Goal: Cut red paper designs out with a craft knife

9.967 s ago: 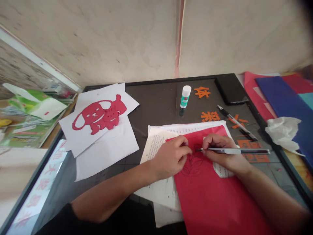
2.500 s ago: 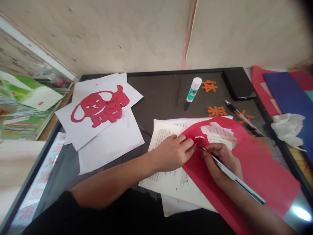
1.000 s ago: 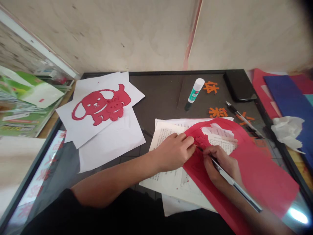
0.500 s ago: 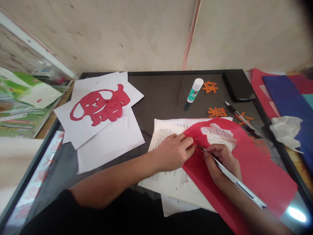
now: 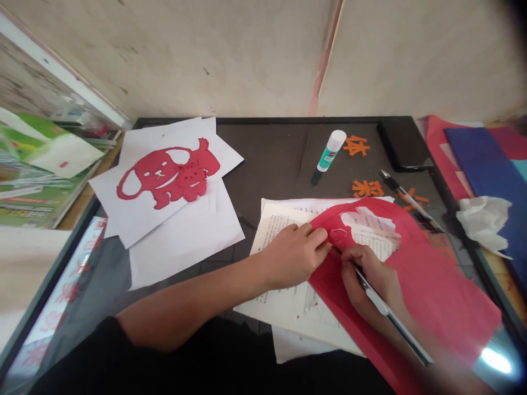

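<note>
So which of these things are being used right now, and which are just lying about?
In use:
slim silver tool, in the right hand
red paper, left hand at its edge
printed pages, underneath

Apparently just lying about:
glue stick
black phone
pen
crumpled tissue
orange cutouts
red animal cutouts

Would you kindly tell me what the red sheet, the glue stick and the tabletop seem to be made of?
Red sheet: likely paper, fairly matte, as it bends in a soft curve.
Glue stick: probably smooth plastic, its white top looking even and uniform.
Tabletop: perhaps glass or a glossy coating, since it mirrors the glue stick.
</note>
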Tool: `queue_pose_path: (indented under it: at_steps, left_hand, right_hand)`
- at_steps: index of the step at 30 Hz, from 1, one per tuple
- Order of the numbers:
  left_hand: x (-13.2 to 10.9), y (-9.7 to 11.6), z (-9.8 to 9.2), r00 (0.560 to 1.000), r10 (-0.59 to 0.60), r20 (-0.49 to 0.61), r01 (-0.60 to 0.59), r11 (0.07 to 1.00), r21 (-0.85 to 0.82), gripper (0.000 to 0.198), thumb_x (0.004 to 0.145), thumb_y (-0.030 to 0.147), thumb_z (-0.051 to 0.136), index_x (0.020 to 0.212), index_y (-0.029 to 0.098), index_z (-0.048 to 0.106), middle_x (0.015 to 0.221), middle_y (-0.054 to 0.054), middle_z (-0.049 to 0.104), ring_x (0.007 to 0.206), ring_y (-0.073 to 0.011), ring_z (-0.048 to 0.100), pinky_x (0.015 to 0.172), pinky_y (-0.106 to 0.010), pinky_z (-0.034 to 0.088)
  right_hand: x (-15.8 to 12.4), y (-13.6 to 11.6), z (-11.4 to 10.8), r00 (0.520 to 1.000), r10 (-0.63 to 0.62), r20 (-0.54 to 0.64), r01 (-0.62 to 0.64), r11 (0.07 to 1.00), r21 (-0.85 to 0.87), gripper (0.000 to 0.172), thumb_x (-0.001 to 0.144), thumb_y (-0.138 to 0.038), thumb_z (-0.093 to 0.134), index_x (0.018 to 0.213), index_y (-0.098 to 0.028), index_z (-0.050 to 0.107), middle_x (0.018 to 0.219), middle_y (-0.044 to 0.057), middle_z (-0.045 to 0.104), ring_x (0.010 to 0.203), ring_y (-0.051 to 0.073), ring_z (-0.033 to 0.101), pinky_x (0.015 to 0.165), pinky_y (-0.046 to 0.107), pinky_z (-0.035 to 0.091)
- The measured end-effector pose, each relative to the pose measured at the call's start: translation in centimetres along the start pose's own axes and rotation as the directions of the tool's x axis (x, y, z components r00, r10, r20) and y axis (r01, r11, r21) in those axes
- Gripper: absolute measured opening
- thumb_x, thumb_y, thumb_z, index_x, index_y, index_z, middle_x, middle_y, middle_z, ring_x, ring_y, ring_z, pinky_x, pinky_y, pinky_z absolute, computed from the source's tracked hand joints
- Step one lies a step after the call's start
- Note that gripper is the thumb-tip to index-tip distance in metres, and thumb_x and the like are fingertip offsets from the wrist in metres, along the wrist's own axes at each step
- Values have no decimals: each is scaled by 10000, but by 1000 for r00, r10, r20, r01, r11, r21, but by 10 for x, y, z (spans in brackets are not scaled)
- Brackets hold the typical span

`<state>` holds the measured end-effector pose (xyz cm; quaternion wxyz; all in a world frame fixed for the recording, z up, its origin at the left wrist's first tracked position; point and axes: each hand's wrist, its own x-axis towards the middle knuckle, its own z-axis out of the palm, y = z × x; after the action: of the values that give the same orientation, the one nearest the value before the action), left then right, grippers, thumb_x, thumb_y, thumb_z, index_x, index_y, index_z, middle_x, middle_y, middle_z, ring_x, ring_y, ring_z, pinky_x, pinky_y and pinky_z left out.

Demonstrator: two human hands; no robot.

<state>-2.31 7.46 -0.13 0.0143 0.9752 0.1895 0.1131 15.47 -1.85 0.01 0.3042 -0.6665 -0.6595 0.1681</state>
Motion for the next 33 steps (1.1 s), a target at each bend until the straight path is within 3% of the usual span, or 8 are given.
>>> queue_pose_path:
  at_steps: [7, 11, 15, 19, 22, 29, 33]
  left_hand:
    - [-1, -1, -3, 998, -68, 4, 68, 991, -115, 254, 923, 147, 456, 1060, 139, 670, 944, -79, 603, 800, -213, 590, 647, -351, 491]
    - [4, -3, -3, 987, -161, -27, 146, 946, -291, 236, 938, 158, 454, 1010, 138, 677, 954, -62, 620, 799, -162, 597, 702, -309, 501]
    - [13, -2, -3, 988, -155, 24, 156, 957, -245, 235, 962, 164, 440, 956, 138, 673, 946, -60, 617, 789, -161, 594, 669, -302, 492]
    - [19, 1, -6, 997, -43, 57, 45, 998, -41, 245, 951, 97, 412, 842, 131, 629, 883, -65, 591, 765, -176, 573, 605, -293, 453]
    - [22, 4, -10, 994, 78, 82, -83, 995, 56, 253, 942, 50, 379, 871, 123, 611, 852, -70, 585, 755, -183, 565, 584, -289, 431]
    - [22, -1, -15, 982, -111, 154, 124, 989, -76, 227, 1006, 171, 358, 958, 114, 573, 964, -78, 595, 730, -149, 571, 598, -268, 460]
    - [19, -7, -18, 978, -124, 169, 148, 980, -136, 184, 1011, 196, 407, 1041, 148, 582, 1037, -47, 603, 811, -133, 603, 674, -253, 484]
  right_hand:
    - [-3, 6, 3, 998, 65, -25, -61, 988, 142, 59, 848, -186, 548, 861, -241, 533, 617, -27, 579, 438, 115, 470, 437, 251, 364]
    - [1, 11, 7, 962, 212, -172, -116, 888, 446, 61, 872, -222, 573, 898, -239, 520, 624, -29, 596, 523, 145, 564, 488, 258, 427]
    - [6, 9, 7, 931, 305, -200, -135, 797, 589, 87, 865, -241, 596, 906, -246, 519, 631, -24, 605, 571, 160, 579, 547, 287, 463]
    - [6, 8, 8, 916, 359, -180, -180, 768, 615, 89, 869, -243, 594, 913, -249, 518, 633, -23, 598, 576, 163, 577, 552, 294, 458]
    - [5, 9, 9, 918, 354, -177, -180, 771, 610, 84, 873, -254, 593, 923, -243, 526, 658, -16, 603, 600, 166, 588, 581, 303, 476]
    - [5, 12, 9, 925, 337, -177, -146, 744, 652, 84, 872, -239, 598, 929, -236, 536, 695, -16, 612, 621, 155, 589, 588, 286, 464]
    - [6, 16, 12, 931, 304, -203, -110, 762, 638, 76, 871, -246, 596, 915, -234, 536, 658, -27, 608, 573, 145, 568, 546, 276, 442]
